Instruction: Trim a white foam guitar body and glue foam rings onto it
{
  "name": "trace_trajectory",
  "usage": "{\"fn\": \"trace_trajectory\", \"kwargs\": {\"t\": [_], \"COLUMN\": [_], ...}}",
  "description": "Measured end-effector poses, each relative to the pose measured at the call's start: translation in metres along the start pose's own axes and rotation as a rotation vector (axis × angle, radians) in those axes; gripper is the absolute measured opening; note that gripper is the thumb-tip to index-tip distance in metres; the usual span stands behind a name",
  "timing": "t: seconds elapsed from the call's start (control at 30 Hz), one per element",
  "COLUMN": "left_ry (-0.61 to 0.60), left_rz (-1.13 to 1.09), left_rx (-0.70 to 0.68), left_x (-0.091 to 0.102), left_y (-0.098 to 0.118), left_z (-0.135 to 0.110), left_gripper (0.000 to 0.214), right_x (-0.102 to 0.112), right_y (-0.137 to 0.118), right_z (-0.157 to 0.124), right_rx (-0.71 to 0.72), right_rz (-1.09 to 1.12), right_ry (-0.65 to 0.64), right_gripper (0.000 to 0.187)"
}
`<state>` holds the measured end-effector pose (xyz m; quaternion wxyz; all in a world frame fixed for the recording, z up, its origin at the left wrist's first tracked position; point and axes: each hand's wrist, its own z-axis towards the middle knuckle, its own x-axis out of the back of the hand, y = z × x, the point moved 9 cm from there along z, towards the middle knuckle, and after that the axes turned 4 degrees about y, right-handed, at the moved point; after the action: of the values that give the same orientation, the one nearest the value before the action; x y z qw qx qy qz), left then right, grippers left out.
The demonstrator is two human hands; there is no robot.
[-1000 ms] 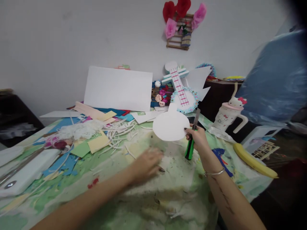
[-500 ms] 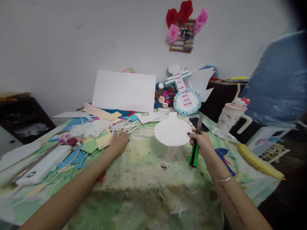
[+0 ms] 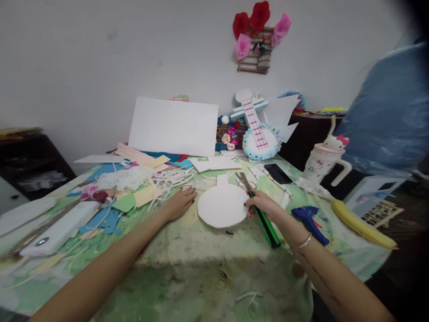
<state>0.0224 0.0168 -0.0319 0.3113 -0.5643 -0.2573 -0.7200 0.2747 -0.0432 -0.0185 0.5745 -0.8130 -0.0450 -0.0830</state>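
Observation:
A round white board cutout with a short tab at its far side is in front of me, above or on the tablecloth; I cannot tell if it touches. My right hand is closed around a green and black utility knife, its blade out and pointing away from me. The same hand's thumb and fingers meet the cutout's right edge. My left hand lies flat on the cloth, fingers stretched out, left of the cutout and beside white paper strips.
Behind stand a large white board and a toy banjo-like craft. Paper scraps and a white glue-gun-like or box-shaped item lie left. To the right are a phone, a blue glue gun, a cup and a banana.
My right hand has come left and nearer with the knife and the cutout, and the knife now leans more to the left. My left hand has slid right, off the paper scraps.

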Motion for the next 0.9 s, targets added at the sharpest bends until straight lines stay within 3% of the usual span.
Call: {"fn": "trace_trajectory", "kwargs": {"t": [0.13, 0.27, 0.4, 0.6, 0.77, 0.9], "left_ry": [0.019, 0.05, 0.129, 0.128, 0.172, 0.009], "left_rz": [0.037, 0.028, 0.013, -0.046, -0.054, -0.084], "left_rx": [0.051, 0.086, 0.163, 0.135, 0.322, 0.474], "left_x": [0.008, 0.012, 0.016, 0.015, 0.017, 0.002], "left_y": [-0.024, -0.028, -0.023, -0.027, -0.046, -0.033], "left_z": [0.006, 0.019, 0.034, 0.071, 0.096, 0.11], "left_gripper": [0.038, 0.034, 0.035, 0.028, 0.032, 0.066], "right_x": [-0.023, -0.033, -0.013, 0.045, 0.042, 0.03], "right_y": [0.009, 0.015, -0.003, -0.062, -0.072, -0.06], "right_z": [0.003, 0.005, 0.017, 0.057, 0.094, 0.107], "right_rx": [-0.023, -0.041, 0.028, 0.139, 0.133, 0.174], "right_rz": [-0.126, -0.257, -0.414, -0.719, -0.845, -0.846], "right_ry": [-0.096, -0.133, -0.022, 0.358, 0.406, 0.38], "right_gripper": [0.049, 0.051, 0.047, 0.048, 0.042, 0.036]}}
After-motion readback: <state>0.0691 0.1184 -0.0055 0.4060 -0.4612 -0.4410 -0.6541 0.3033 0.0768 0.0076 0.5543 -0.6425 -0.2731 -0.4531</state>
